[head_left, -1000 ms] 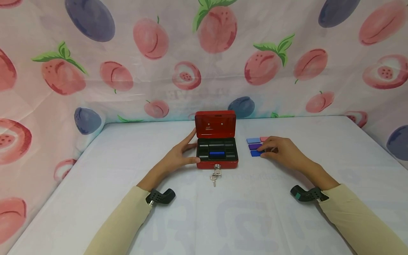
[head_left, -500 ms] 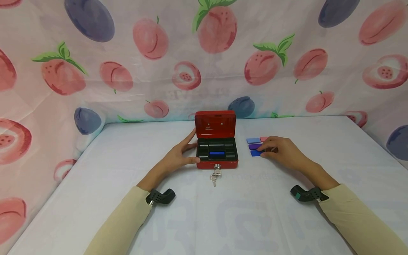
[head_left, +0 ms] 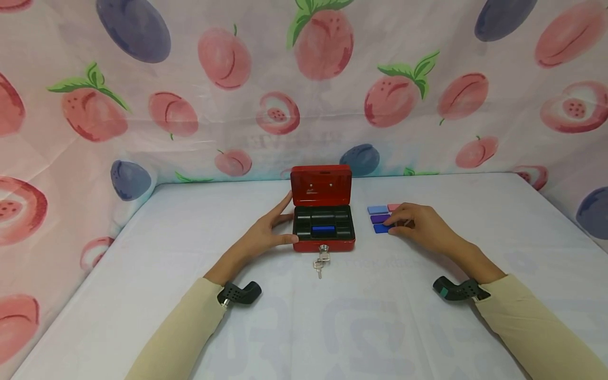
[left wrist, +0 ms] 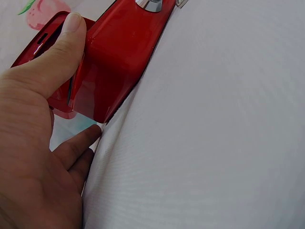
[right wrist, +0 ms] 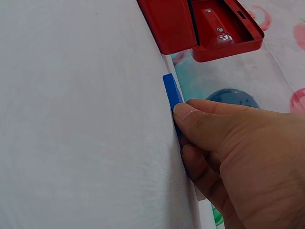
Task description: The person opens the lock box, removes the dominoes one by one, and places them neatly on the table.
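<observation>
A red cash box (head_left: pixel 309 246) stands on the white table with its lid (head_left: pixel 320 186) raised. In its black tray (head_left: pixel 304 232) lies a blue piece (head_left: pixel 323 230). My left hand (head_left: pixel 260 235) spans the box's left side; in the left wrist view its thumb (left wrist: pixel 64 45) lies straight over the edge, the other fingers spread behind. My right hand (head_left: pixel 425 224) pinches a blue block (right wrist: pixel 171 90) by its right end, at table level. Beside it lie a purple block (head_left: pixel 379 218), a light blue block (head_left: pixel 378 209) and a pink block (head_left: pixel 393 207), partly hidden by the fingers.
Two keys (head_left: pixel 319 266) hang at the box's front lock (head_left: pixel 324 248). A fruit-printed curtain (head_left: pixel 190 137) closes off the table's back and sides. Each wrist carries a black camera mount (head_left: pixel 239 293).
</observation>
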`<action>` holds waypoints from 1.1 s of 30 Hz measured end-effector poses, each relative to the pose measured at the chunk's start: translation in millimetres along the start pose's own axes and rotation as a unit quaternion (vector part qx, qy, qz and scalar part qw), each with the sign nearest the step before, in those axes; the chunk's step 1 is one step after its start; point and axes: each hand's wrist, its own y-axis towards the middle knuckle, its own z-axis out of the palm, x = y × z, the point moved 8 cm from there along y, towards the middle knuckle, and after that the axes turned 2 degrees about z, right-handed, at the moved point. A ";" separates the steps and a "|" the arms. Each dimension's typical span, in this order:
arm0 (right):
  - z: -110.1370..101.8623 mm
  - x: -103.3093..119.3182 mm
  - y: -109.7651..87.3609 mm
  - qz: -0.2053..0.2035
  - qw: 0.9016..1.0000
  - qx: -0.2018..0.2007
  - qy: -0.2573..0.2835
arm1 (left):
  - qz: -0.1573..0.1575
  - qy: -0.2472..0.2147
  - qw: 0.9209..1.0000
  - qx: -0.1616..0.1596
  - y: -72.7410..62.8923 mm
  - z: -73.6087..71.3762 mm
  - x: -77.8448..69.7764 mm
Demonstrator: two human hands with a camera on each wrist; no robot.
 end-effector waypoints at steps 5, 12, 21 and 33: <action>-0.8 0.7 -0.2 -0.005 1.000 -0.001 0.000 | -0.003 0.000 1.000 0.000 -0.1 -0.1 0.0; -1.2 1.8 0.1 0.000 1.000 0.001 -0.004 | -0.004 0.000 1.000 0.001 0.0 0.2 0.3; -1.2 1.3 0.8 0.005 1.000 0.004 -0.003 | -0.007 0.001 1.000 0.000 -0.3 0.0 0.0; -9.7 9.1 2.3 -0.031 0.999 -0.029 -0.009 | -0.010 0.007 1.000 0.000 -0.3 0.6 -0.9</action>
